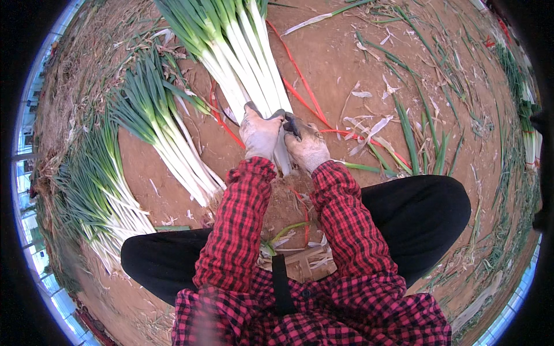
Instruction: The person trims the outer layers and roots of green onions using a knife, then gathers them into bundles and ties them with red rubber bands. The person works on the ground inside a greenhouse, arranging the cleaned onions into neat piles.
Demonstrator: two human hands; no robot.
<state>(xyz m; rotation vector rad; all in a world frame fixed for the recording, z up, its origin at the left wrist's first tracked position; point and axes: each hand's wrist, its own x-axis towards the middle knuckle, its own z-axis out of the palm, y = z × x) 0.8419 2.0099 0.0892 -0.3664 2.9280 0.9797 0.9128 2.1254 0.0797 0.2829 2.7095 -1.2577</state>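
A large bunch of green onions (242, 56) lies on the soil before me, its white stalks pointing toward my lap and its leaves away. Gloved in pale, soiled fabric with dark fingertips, my left hand (260, 129) rests on the lower white stalks. My right hand (305, 140), in a matching glove, is beside it at the bunch's right edge, with fingers curled and the fingertips of both hands meeting. Whether the right fingers pinch something small between them is hidden. Red flat twine (303, 101) runs on the ground on both sides of the bunch.
A smaller green onion bunch (173, 147) lies to the left, with a larger pile (117, 203) beyond it. Loose leaves and peeled skins (372, 129) litter the soil on the right. Tied bunches (530, 138) lie at the far right. My crossed legs (415, 212) flank the work area.
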